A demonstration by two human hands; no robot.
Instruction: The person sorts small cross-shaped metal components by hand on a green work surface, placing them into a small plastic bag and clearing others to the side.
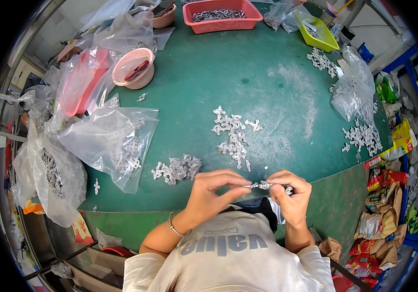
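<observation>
Close to the table's near edge, a small silvery metal casting [263, 185] is held between my two hands. My left hand [218, 190] pinches its left end between thumb and fingertips. With thumb and curled fingers, my right hand [290, 193] grips the other end, hiding part of it. Straight ahead lies a loose group of similar castings [231, 134], with one thin piece [248, 166] apart from it. A denser heap of grey metal parts [177, 169] sits just beyond my left wrist.
Clear plastic bags of parts [114, 141] cover the left side. A pink bowl [136, 80] holds a red-handled tool. Farther back stand a red tray [222, 24] of parts and a yellow-green basket [316, 36]. More castings [363, 137] lie at right beside a bag [354, 95].
</observation>
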